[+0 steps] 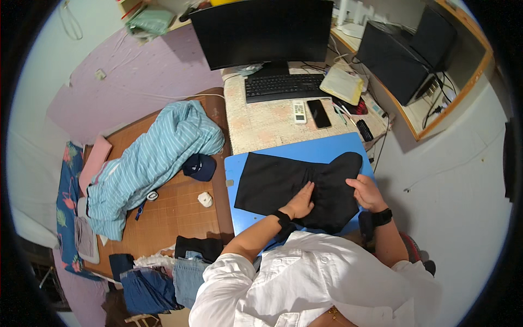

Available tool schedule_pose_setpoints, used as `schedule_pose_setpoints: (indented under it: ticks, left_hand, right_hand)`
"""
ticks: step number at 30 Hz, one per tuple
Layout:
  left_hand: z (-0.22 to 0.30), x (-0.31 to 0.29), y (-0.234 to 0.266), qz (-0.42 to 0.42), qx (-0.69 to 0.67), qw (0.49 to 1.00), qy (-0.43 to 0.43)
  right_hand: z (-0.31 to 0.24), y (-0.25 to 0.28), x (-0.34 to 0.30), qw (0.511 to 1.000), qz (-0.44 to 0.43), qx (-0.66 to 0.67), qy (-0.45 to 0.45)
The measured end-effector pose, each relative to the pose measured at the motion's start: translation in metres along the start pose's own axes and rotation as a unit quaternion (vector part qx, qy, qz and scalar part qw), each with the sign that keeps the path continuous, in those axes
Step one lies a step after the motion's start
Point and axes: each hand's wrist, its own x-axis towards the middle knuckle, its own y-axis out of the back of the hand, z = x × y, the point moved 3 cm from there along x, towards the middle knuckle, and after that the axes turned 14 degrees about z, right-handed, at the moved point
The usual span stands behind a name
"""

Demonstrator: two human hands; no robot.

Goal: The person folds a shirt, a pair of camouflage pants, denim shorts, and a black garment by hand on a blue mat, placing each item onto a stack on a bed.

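A black garment [272, 182] lies spread on a blue board [327, 146], with folds gathered across its middle; its exact kind I cannot make out. My left hand [300, 203] rests flat on those folds, fingers stretched out toward the far right. At the garment's right edge, my right hand [366, 192] has its fingers curled and pinches the cloth. Each wrist wears a black band. The garment's near edge reaches close to my white shirt.
Beyond the board, a desk holds a keyboard [284, 87], a monitor [264, 34], a white remote [299, 111] and a phone [318, 114]. To the left, a bed carries a striped blue quilt [163, 144] and a dark cap [199, 167]. Folded jeans [148, 289] lie near left.
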Motion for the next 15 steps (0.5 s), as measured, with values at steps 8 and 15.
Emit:
schedule_pose_setpoints:
  ticks: [8, 15]
  left_hand:
    - [-0.046, -0.066, 0.055, -0.001, -0.511, 0.817, 0.267]
    - [-0.079, -0.14, 0.091, 0.111, -0.717, 0.571, 0.384]
  right_hand:
    - [-0.016, -0.153, -0.002, 0.98, -0.097, -0.149, 0.085]
    - [0.068, -0.275, 0.039, 0.903, -0.355, -0.227, 0.088]
